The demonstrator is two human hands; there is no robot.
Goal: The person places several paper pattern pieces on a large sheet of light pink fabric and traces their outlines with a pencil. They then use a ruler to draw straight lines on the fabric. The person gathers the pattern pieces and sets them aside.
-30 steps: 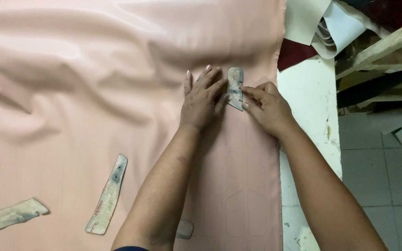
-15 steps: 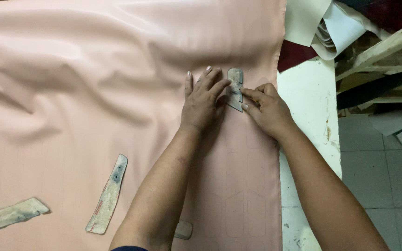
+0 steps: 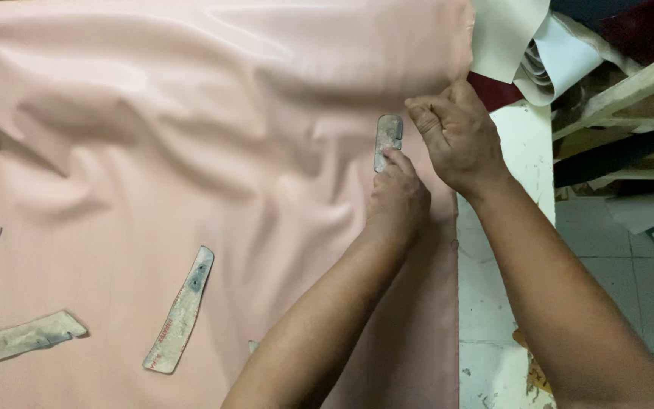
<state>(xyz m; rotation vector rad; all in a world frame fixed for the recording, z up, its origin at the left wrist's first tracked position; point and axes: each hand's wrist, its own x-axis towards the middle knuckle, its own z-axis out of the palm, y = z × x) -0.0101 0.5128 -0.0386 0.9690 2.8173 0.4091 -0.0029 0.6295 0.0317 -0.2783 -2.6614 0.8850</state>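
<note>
**Hands on small template, pink sheet**

Pink sheet [image 3: 191, 151] covers most of the table [image 3: 520, 136], rumpled w/ soft folds, its right edge running along the bare white table strip. Small grey template [image 3: 388, 140] lies flat on the sheet near the top right, upright-ish. Left hand [image 3: 397, 201] sits just below it, fingers curled, fingertips pressing the template's lower end; nothing pinched. Right hand [image 3: 456, 132] is just right of the template, fingers bunched together at the sheet's edge; can't tell if it pinches anything. Long worn template [image 3: 179, 310] lies tilted lower left, well apart. More templates [image 3: 9, 341] at left edge. Rolled sheets [image 3: 546, 60] top right.
</note>
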